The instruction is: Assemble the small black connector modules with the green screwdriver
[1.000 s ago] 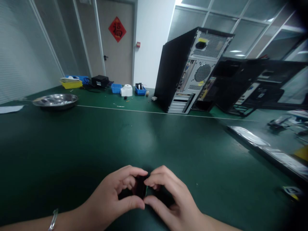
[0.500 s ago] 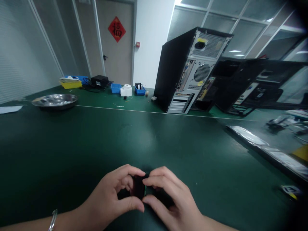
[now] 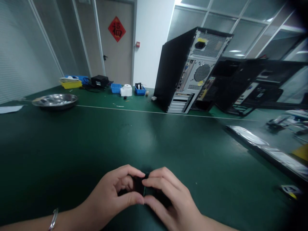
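Small dark thin piece with green edge (image 3: pixel 144 191) between bare left hand (image 3: pixel 113 194) and bare right hand (image 3: pixel 174 194), above or on smooth dark-green worktop (image 3: pixel 108 138); contact unclear. Fingers of both hands grasp it, thumbs at near end. Probably light, stiff, somewhat fragile; best gripped by edges, gently.

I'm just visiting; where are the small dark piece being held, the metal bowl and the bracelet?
Small dark piece (image 3: pixel 139 186): head view, on its shadowed broad side.
Metal bowl (image 3: pixel 53 98): head view, on its inner wall.
Bracelet (image 3: pixel 54 219): head view, on its shiny band.
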Tool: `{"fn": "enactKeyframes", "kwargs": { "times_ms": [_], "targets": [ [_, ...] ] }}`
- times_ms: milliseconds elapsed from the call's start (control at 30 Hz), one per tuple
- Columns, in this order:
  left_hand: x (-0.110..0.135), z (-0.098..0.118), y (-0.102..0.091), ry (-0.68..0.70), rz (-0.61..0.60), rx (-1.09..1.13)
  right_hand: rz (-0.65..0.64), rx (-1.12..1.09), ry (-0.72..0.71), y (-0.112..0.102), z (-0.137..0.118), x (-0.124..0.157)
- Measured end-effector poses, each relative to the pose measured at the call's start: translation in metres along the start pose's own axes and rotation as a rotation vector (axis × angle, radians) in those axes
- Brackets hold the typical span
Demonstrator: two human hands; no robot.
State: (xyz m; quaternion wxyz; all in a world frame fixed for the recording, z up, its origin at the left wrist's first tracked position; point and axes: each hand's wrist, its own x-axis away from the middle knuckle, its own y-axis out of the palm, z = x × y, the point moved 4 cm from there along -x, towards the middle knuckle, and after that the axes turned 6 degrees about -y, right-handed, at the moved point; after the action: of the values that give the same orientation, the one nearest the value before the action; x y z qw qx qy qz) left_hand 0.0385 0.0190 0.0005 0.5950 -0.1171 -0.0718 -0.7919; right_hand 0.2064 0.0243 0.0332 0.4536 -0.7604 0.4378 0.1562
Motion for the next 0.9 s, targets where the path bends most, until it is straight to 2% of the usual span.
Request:
{"fn": "enactKeyframes", "kwargs": {
  "times_ms": [233,367,600,767,900],
  "targets": [
    [0.005,0.007,0.003,0.039,-0.027,-0.057,-0.042,0.067,-0.04,0.0,-0.004,-0.002],
    [0.004,0.001,0.001,0.034,-0.04,0.026,-0.047,0.041,-0.033,-0.004,-0.005,-0.002],
    [-0.001,-0.001,-0.011,0.018,-0.048,0.185,-0.096,0.202,0.132,-0.009,0.016,0.005],
    [-0.003,0.001,-0.015,0.041,-0.081,0.17,-0.248,0.215,0.225,-0.002,0.03,0.007],
    [-0.002,0.001,-0.018,0.029,-0.078,0.151,-0.267,0.186,0.243,0.0,0.035,0.007]
  ]
}}
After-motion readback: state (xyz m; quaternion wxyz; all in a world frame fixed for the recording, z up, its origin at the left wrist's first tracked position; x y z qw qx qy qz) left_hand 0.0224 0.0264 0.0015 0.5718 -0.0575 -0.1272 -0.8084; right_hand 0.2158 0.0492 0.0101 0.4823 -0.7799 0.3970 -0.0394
